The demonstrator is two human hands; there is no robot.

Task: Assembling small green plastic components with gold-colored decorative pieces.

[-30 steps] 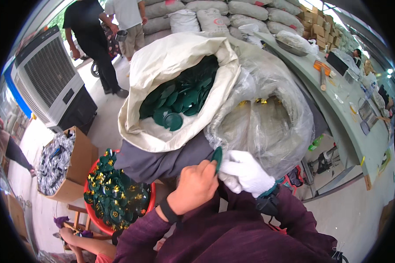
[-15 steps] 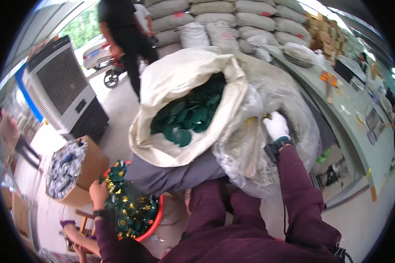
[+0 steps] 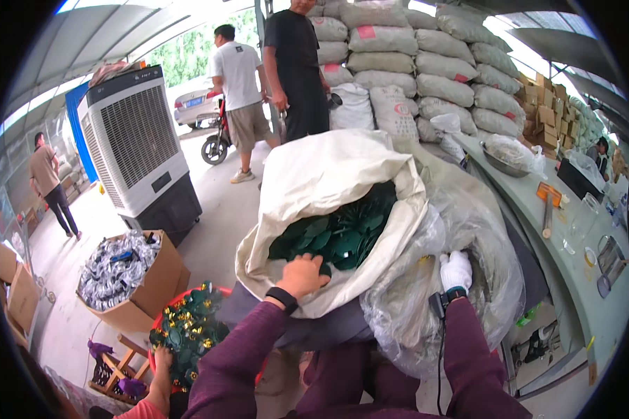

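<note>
A big white woven sack (image 3: 314, 181) stands open in front of me, full of dark green plastic leaves (image 3: 342, 230). My bare left hand (image 3: 304, 274) rests on the sack's near rim, fingers reaching into the leaves; whether it grips any leaf is hidden. Beside it, on the right, a clear plastic bag (image 3: 461, 230) bulges. My right hand (image 3: 456, 269), in a white glove, presses on the clear bag's top with the fingers together. Both forearms wear dark purple sleeves.
A red tub (image 3: 189, 328) of green and gold decorations sits lower left, with another person's hand (image 3: 162, 357) at it. A cardboard box (image 3: 129, 279) of silvery pieces and a large air cooler (image 3: 136, 146) stand left. Two people stand behind the sack. A long bench (image 3: 559, 244) runs along the right.
My left hand has come up from the red tub to the white sack's rim. My gloved right hand has shifted slightly on the clear bag. The view has tilted upward.
</note>
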